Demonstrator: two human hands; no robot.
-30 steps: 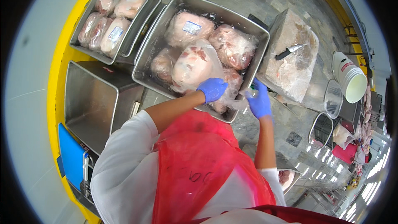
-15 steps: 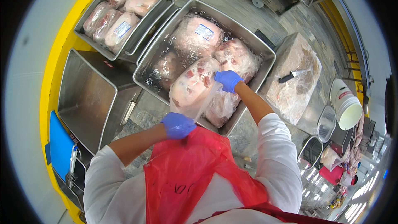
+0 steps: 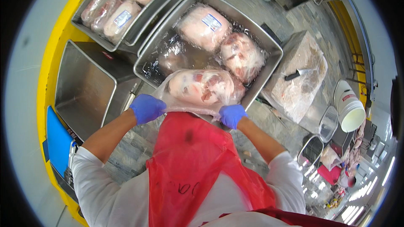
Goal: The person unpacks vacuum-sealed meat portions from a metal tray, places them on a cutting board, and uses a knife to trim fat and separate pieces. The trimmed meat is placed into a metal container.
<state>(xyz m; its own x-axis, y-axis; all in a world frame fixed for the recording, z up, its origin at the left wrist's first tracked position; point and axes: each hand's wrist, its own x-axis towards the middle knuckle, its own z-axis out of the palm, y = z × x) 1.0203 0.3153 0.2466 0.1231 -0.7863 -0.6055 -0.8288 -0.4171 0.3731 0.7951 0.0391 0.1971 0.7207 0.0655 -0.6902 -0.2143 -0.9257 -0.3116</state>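
Note:
A large piece of meat in a clear plastic bag [image 3: 200, 87] lies crosswise at the near side of a metal tub [image 3: 272, 75]. My left hand [image 3: 148, 109], in a blue glove, is closed on the left end of the bag's loose plastic. Gripping the plastic at the bag's near right is my right hand [image 3: 232, 116], gloved alike. The plastic stretches between both hands at the tub's near rim. Beyond it in the tub's liquid sit a labelled bagged meat piece [image 3: 205, 27], another wrapped piece [image 3: 242, 56] at the right and a partly sunken one [image 3: 172, 60] at the left.
Several bagged meat pieces fill a second metal tub [image 3: 94, 38] at far left. Nearer stands a deep metal bin [image 3: 84, 94]. On the right, a knife [image 3: 296, 74] lies on a large plastic-wrapped block [image 3: 294, 88], with a white bucket [image 3: 351, 109] beyond. A blue board [image 3: 59, 143] leans at the left.
The bagged meat has turned from slanting to crosswise and come nearer me. My right hand has moved down to the bag's near edge; my left hand has moved left and up.

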